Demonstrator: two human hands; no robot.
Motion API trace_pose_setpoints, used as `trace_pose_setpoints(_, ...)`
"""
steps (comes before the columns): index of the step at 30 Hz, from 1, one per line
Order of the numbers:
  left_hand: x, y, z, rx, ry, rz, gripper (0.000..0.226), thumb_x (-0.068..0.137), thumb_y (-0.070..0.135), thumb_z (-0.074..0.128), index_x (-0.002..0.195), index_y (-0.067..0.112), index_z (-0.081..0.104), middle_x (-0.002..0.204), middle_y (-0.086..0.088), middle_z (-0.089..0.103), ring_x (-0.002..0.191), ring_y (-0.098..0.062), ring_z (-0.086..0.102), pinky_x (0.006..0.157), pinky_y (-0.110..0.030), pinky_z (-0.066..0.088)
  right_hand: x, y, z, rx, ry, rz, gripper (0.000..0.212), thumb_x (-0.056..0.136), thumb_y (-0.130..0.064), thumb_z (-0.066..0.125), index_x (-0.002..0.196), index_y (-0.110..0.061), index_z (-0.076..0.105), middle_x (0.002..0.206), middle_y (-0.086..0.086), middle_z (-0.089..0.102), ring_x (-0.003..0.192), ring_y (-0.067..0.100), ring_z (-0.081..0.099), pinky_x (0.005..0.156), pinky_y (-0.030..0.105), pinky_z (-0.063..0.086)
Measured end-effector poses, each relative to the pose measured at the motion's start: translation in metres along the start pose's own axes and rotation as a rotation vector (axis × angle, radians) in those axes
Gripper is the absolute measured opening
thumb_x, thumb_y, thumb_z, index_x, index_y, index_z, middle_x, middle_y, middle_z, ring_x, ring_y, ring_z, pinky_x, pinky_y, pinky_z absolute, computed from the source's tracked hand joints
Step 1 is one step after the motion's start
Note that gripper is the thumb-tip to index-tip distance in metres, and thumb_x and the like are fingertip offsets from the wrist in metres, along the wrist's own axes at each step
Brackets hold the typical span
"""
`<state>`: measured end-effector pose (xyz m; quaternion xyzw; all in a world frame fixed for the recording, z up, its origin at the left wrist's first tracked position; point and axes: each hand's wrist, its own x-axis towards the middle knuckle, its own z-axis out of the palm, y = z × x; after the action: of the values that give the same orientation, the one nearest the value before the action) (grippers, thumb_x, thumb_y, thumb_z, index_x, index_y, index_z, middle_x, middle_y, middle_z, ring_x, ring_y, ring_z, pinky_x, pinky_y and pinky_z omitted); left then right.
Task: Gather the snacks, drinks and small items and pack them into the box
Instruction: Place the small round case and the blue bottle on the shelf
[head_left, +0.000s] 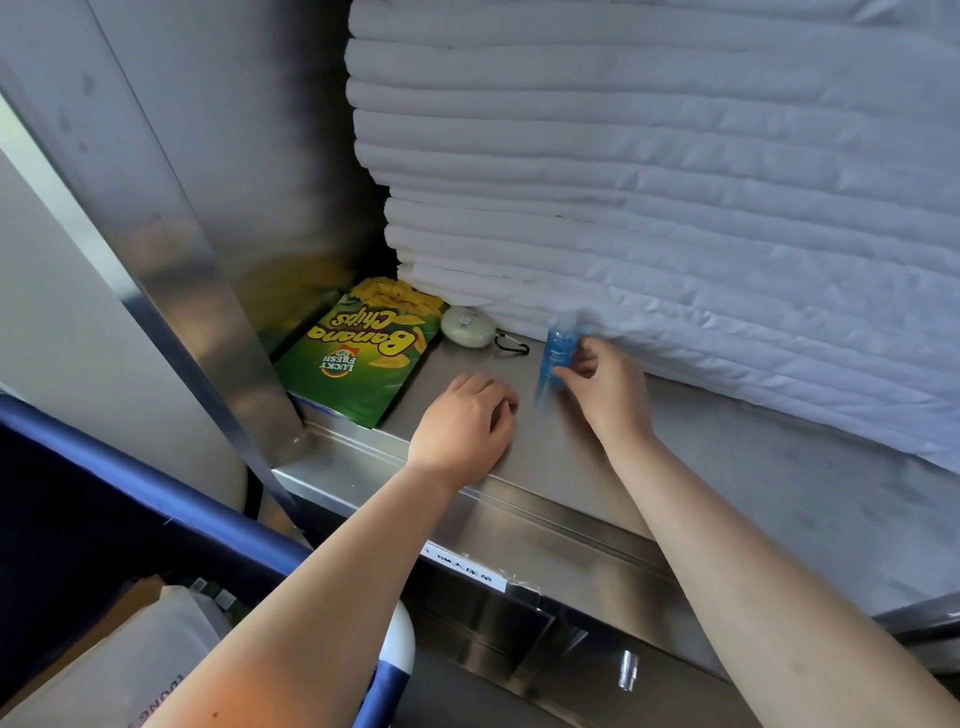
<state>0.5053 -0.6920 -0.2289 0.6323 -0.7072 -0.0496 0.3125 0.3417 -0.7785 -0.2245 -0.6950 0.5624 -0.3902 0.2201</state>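
R hand (602, 387) pinches small blue clear plastic bottle (558, 348), blurred, upright on steel shelf (727, 467). L hand (465, 426) rests loosely curled on shelf, holding nothing. Green banana chips bag (358, 358) lies flat nr left wall.

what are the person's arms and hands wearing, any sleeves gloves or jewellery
Nothing worn shows. The left forearm and right forearm are bare, with no sleeve reaching into view. The left hand and right hand have no gloves, and no watch, bracelet or ring shows on the sides facing the camera.
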Motion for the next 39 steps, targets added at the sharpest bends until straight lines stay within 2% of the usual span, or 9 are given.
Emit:
trace_pose_setpoints(5,0.001,-0.001,0.001,0.006,-0.001,-0.006,0.019,0.089,0.017,0.049,0.095,0.018,0.067,0.099,0.005,0.064,0.096,-0.018,0.052,0.076,-0.032,0.046,0.008,-0.003,0.010,0.032,0.052,-0.012,0.020,0.073,-0.017,0.077,0.092,-0.016,0.070,0.079,-0.007,0.068,0.068,0.003,0.060,0.066,0.016,0.044)
trace_pose_setpoints(17,0.001,0.002,-0.001,0.010,-0.005,-0.016,0.019,0.089,0.016,0.050,0.095,0.019,0.068,0.099,0.006,0.064,0.097,-0.017,0.051,0.075,-0.032,0.046,0.010,-0.004,0.010,0.023,0.037,-0.011,0.018,0.073,-0.018,0.077,0.090,-0.013,0.073,0.083,0.000,0.073,0.075,0.011,0.066,0.076,0.033,0.053)
trace_pose_setpoints(23,0.001,0.003,-0.002,0.013,-0.019,-0.020,0.020,0.089,0.017,0.049,0.096,0.018,0.068,0.100,0.005,0.063,0.099,-0.017,0.051,0.077,-0.034,0.046,0.008,-0.006,0.012,-0.005,0.045,-0.007,0.016,0.073,-0.023,0.076,0.087,-0.015,0.072,0.080,-0.003,0.071,0.075,0.012,0.065,0.073,0.033,0.052)
trace_pose_setpoints(25,0.001,0.002,-0.002,0.013,-0.018,-0.020,0.020,0.089,0.017,0.049,0.096,0.018,0.068,0.101,0.005,0.064,0.099,-0.017,0.051,0.077,-0.033,0.046,0.006,-0.006,0.012,-0.018,0.038,-0.003,0.018,0.074,-0.024,0.076,0.089,-0.016,0.071,0.081,-0.003,0.071,0.076,0.014,0.065,0.073,0.032,0.052)
trace_pose_setpoints(27,0.001,0.002,-0.001,0.022,-0.019,-0.014,0.019,0.090,0.017,0.050,0.097,0.018,0.068,0.101,0.005,0.063,0.100,-0.017,0.051,0.077,-0.033,0.046,0.002,-0.005,0.009,-0.044,0.026,0.009,0.030,0.076,-0.029,0.076,0.100,-0.014,0.068,0.089,0.001,0.069,0.082,0.017,0.064,0.076,0.034,0.051)
trace_pose_setpoints(30,0.001,0.001,0.000,0.034,-0.025,-0.001,0.020,0.090,0.017,0.050,0.099,0.018,0.067,0.102,0.004,0.063,0.101,-0.018,0.051,0.079,-0.033,0.045,-0.017,-0.001,0.001,-0.189,-0.089,-0.034,0.055,0.080,-0.037,0.071,0.124,-0.009,0.054,0.118,0.009,0.058,0.109,0.024,0.053,0.092,0.034,0.043)
trace_pose_setpoints(33,0.002,0.001,0.000,0.087,-0.078,0.032,0.027,0.092,0.024,0.047,0.112,0.021,0.065,0.119,0.004,0.059,0.112,-0.018,0.048,0.090,-0.034,0.043,-0.050,0.007,-0.010,-0.508,-0.217,-0.181,0.060,0.090,-0.047,0.052,0.137,-0.010,0.042,0.143,0.010,0.040,0.133,0.026,0.033,0.108,0.034,0.025)
trace_pose_setpoints(36,0.003,-0.001,0.003,0.209,-0.198,0.085,0.042,0.096,0.037,0.040,0.135,0.026,0.049,0.144,0.004,0.042,0.133,-0.015,0.032,0.108,-0.030,0.021,-0.074,0.015,-0.025,-0.634,-0.321,-0.173,0.061,0.096,-0.053,0.030,0.147,-0.020,0.025,0.156,0.002,0.019,0.144,0.020,0.012,0.116,0.034,0.009)
trace_pose_setpoints(39,0.006,-0.005,0.008,0.316,-0.346,0.100,0.054,0.097,0.048,0.029,0.147,0.027,0.025,0.156,0.003,0.020,0.143,-0.014,0.012,0.113,-0.032,0.006,-0.083,0.017,-0.032,-0.665,-0.374,-0.125,0.061,0.096,-0.055,0.020,0.150,-0.025,0.014,0.159,-0.002,0.007,0.145,0.016,0.002,0.116,0.034,0.001)
